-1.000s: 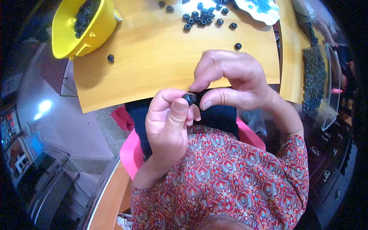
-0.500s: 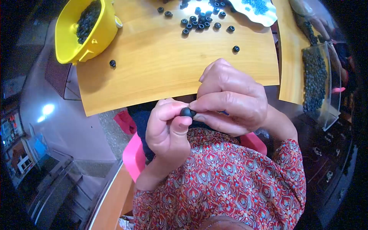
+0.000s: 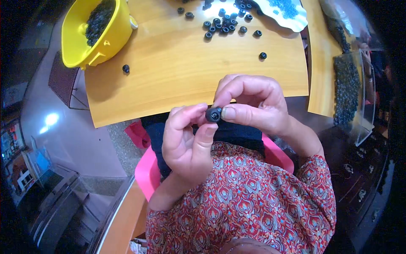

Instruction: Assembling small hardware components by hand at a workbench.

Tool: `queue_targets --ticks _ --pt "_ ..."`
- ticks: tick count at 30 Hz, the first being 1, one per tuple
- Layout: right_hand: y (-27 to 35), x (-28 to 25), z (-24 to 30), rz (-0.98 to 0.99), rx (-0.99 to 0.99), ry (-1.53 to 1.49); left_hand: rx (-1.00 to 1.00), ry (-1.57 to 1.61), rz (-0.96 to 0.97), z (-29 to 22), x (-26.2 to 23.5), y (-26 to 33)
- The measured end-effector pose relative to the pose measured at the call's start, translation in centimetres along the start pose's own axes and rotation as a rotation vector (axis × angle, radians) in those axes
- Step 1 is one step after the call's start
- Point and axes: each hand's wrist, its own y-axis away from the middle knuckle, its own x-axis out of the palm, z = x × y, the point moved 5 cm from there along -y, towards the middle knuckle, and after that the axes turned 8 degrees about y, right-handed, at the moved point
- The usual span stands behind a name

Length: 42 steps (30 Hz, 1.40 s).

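Observation:
A small round black plastic part [image 3: 213,114] is up in front of my chest, just off the table's near edge. Its ringed, hollow end faces upward. My left hand [image 3: 185,142] pinches it from the left, thumb below and forefinger beside it. From the other side my right hand [image 3: 256,103] grips it between thumb and forefinger, with the other fingers curled behind. Whether a second small piece sits between the right fingertips is hidden. Similar black parts [image 3: 225,30] lie in a loose group at the far side of the table, with single ones [image 3: 263,55] nearer.
On the wooden table [image 3: 169,80], a yellow tub [image 3: 114,44] holding dark pieces stands at far left. A white wavy-edged dish [image 3: 298,24] with small blue pieces is at far right. Further right is a clear box [image 3: 366,106] of dark pieces. A pink chair [image 3: 148,171] surrounds me.
The black part has turned so its hollow end shows upward. My right hand has rolled over, its thumb now on top of the part, and both hands have risen slightly.

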Motion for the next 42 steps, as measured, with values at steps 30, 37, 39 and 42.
queue_targets --ticks 30,37,39,42 --pt "-2.5 0.0 -2.5 0.128 0.198 -0.02 0.049 -0.214 0.052 0.3 -1.2 -2.3" --pt "-5.2 0.2 -0.8 0.12 0.155 0.337 -0.102 -0.036 -0.104 1.5 -3.2 -1.9" --pt "-6.4 0.6 0.5 0.115 0.058 0.538 -0.165 -0.066 -0.11 1.7 -3.8 -1.8" --pt "-9.5 1.4 3.0 0.128 -0.044 0.647 -0.319 0.019 -0.117 3.2 -4.5 -0.9"
